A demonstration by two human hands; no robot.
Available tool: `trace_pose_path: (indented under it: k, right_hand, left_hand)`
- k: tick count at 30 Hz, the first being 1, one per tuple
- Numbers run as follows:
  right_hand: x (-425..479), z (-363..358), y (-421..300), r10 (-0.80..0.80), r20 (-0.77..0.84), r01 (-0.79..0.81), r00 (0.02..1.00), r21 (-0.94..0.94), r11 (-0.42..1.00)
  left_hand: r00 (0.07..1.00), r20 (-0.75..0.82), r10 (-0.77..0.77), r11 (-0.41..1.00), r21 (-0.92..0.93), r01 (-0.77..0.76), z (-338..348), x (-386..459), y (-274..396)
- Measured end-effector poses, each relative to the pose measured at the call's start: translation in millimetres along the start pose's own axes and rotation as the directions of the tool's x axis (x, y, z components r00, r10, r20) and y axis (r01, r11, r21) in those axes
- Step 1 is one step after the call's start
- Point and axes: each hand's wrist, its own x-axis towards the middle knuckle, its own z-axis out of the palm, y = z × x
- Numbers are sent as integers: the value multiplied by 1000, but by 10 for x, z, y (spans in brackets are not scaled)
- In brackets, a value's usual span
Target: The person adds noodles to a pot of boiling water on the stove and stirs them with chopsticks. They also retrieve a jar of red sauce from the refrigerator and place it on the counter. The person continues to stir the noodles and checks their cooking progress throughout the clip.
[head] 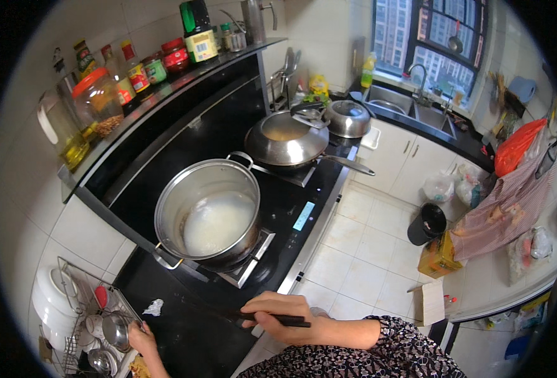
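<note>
My right hand [283, 317] is closed around a pair of dark chopsticks [297, 322] above the front edge of the black counter. Their far ends blend into the dark surface. At the lower left, my left hand [142, 339] grips the rim of a small steel bowl [116, 330] beside the wire dish rack [72, 340]. Ahead of me, a tall steel stockpot [165, 208] stands uncovered on the near gas burner [240, 279]. Cloudy whitish liquid [219, 222] fills its lower part. A crumpled white scrap [153, 307] lies on the counter between the rack and the stove.
A lidded steel wok [288, 151] occupies the far burner, its long handle [349, 165] jutting over the counter edge. Behind it stands a lidded steel pot [349, 120]. Bottles and jars line the glass shelf [165, 101]. A black bin [427, 224] and cardboard box [439, 257] stand right.
</note>
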Motion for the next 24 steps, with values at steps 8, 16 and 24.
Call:
trace_pose_path:
  k: [8,16,24]
  right_hand:
    - [-88,-1147,-294,-81,-190,60,978,-110,992]
    - [-148,-3000,-797,-219,-287,112,933,-346,932]
    - [63,-4191,-854,-390,-564,87,728,-489,868]
  left_hand:
    - [902,419,106,367,-859,357,-451,-357,2618]
    - [765,304,568,-27,-922,387,-1316,-319,5354]
    - [774,182,606,63,-981,181,-1465,-29,6263]
